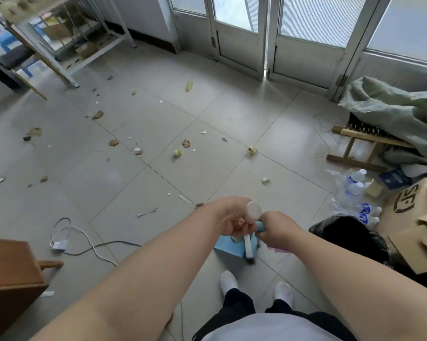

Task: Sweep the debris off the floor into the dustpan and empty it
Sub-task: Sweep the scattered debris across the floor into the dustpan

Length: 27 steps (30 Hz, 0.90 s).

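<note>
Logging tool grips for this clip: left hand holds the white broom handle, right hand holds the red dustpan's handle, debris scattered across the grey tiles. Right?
One error: the head view shows a light blue plastic dustpan, not a red one. The left hand does hold the white broom handle, the right hand the dustpan's handle, with debris scattered on the tiles.

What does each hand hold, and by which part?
Left hand grips the white broom handle near its top; right hand grips the blue dustpan handle at its top.
</note>
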Each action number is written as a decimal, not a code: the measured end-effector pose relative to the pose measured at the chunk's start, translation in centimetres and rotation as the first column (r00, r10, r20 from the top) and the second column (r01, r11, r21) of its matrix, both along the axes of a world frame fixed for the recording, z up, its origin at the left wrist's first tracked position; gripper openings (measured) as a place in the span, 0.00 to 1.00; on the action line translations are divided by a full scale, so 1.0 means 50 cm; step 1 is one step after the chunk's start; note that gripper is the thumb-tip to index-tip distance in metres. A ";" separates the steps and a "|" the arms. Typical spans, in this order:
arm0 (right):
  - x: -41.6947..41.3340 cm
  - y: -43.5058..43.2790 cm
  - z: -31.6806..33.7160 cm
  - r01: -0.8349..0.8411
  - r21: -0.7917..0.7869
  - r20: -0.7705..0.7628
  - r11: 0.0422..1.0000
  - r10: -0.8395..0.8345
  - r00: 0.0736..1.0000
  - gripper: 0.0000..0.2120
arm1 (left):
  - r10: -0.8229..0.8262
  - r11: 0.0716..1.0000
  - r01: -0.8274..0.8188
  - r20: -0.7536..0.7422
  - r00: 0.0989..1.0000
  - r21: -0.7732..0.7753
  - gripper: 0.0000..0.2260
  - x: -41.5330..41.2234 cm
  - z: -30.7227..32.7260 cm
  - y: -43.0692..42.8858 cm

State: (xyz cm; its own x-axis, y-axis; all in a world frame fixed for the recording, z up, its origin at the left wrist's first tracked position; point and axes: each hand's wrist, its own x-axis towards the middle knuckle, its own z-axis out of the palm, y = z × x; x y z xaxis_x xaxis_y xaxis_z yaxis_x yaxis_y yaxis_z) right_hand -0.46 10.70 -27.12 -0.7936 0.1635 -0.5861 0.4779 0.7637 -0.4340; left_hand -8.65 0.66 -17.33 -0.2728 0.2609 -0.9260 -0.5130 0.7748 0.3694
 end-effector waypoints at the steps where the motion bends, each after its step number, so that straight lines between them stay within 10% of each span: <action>1: 0.008 0.010 0.006 -0.054 0.025 -0.001 0.998 0.054 0.999 0.03 | 0.002 1.000 -0.002 0.017 1.000 -0.006 0.09 -0.008 -0.001 -0.022; 18: -0.042 0.066 0.069 0.127 0.055 0.155 0.990 -0.135 0.979 0.05 | 0.292 0.952 -0.292 -0.022 0.956 -0.095 0.05 -0.060 -0.009 -0.205; 27: -0.113 0.041 0.081 0.065 0.129 0.175 0.989 -0.088 0.981 0.14 | 0.656 0.754 -0.653 0.034 0.754 -0.067 0.13 -0.070 -0.041 -0.275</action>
